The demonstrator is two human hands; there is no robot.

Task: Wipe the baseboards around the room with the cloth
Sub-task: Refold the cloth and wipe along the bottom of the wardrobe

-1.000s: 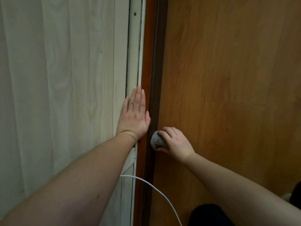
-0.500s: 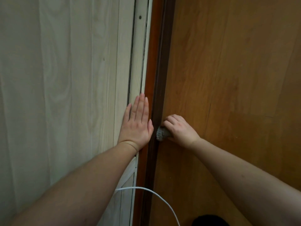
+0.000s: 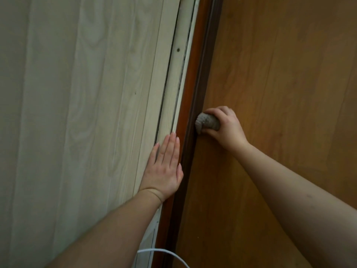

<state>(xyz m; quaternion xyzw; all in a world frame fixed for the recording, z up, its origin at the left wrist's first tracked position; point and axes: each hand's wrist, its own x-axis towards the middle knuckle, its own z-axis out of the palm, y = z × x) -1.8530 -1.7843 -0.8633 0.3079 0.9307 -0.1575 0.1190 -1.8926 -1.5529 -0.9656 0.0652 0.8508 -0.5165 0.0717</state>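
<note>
Home interior (wood floor (image 3: 270,93), baseboard (image 3: 195,105))

Brown wood floor (image 3: 280,78), seemingly bare.

a pale wood-grain wall panel (image 3: 77,113) fills the left side. an orange-brown laminate floor (image 3: 280,84) fills the right. a thin white cable (image 3: 164,257) arcs across the bottom edge, crossing from the panel's foot onto the floor.

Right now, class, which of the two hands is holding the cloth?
The right hand, curled round the grey cloth; the left hand lies flat and holds nothing.
</note>
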